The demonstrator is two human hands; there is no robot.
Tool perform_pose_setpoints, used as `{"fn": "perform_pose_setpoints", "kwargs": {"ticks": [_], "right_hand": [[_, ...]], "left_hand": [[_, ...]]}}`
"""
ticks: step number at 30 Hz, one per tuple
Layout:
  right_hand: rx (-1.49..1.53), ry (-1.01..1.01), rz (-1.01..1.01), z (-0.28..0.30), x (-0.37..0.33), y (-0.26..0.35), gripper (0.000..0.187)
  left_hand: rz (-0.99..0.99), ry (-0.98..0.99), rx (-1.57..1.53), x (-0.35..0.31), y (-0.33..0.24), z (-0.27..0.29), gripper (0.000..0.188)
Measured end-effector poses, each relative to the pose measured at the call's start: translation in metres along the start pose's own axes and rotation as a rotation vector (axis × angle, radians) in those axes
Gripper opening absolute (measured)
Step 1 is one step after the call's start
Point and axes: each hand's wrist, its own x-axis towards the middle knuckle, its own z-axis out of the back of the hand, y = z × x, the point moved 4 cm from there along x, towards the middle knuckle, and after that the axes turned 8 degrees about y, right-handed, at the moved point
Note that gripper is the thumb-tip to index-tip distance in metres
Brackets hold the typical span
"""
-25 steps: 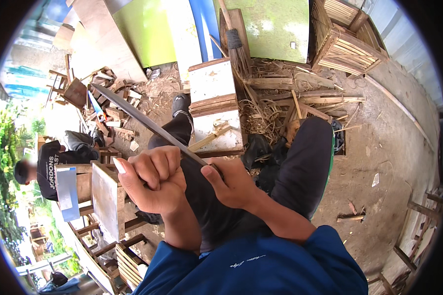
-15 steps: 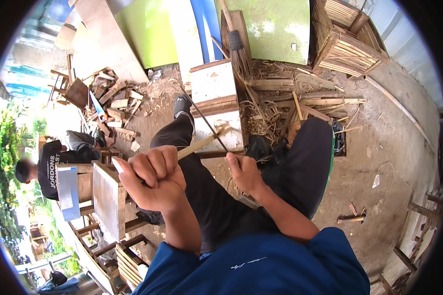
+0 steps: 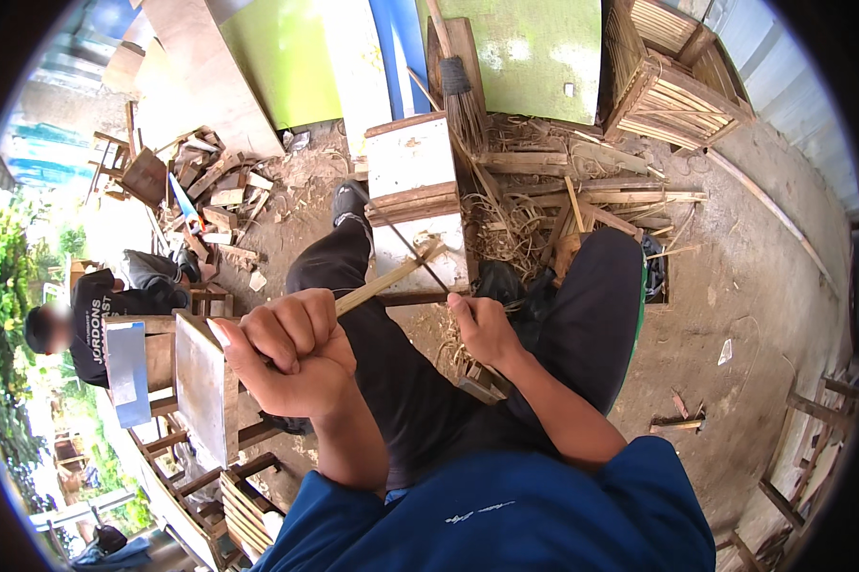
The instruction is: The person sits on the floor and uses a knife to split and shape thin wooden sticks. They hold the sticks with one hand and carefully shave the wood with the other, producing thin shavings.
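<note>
Left hand [image 3: 291, 348] closed around wood strip [image 3: 386, 281] | right hand [image 3: 487, 329] gripping knife [image 3: 407, 245] | black bag [image 3: 498, 281], seemingly plastic (contents hidden)

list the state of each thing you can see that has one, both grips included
left grip: closed around the stick
right grip: closed at the near end of the knife
stick: held, slanting away from the body
knife: held, bare, crossing the stick in this view; contact unclear
broom: upright, bristles down
wood scraps: heaped on the floor
shavings: curled, loose
green panels: standing on edge
</note>
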Motion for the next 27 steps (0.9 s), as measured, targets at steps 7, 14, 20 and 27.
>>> {"fn": "perform_pose_setpoints", "kwargs": {"ticks": [7, 14, 20, 27], "right_hand": [[0.030, 0.016, 0.068, -0.004, -0.017, 0.032, 0.062], [0.034, 0.107, 0.151, 0.000, -0.013, 0.032, 0.061], [-0.242, 0.117, -0.248, 0.017, 0.006, -0.033, 0.071], [-0.020, 0.255, 0.106, 0.010, -0.001, 0.042, 0.062]], "left_hand": [[-0.042, 0.091, 0.019, -0.005, 0.007, -0.010, 0.061], [-0.026, 0.033, 0.012, 0.000, 0.003, 0.000, 0.060], [-0.023, 0.055, 0.004, -0.004, 0.001, -0.002, 0.061], [-0.094, -0.009, -0.002, -0.009, 0.001, -0.002, 0.061]]}}
